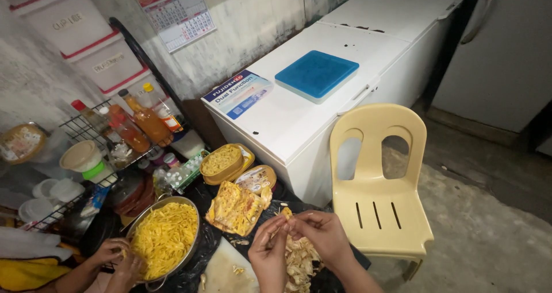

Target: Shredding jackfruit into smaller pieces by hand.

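Both your left hand (268, 248) and right hand (322, 231) have fingers pinched shut on that small yellow fruit piece (286, 213), looks soft, slippery, so grip its edges lightly.

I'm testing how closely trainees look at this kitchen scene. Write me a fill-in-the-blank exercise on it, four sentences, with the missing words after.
1. The person's left hand and right hand together pinch a small ____ piece of fruit.
2. Another person's hands grip the rim of a round ____ bowl full of yellow strips.
3. The empty plastic chair is ____ in colour.
4. A flat ____ lid lies on the white chest freezer.

Missing words: yellow; metal; cream; blue
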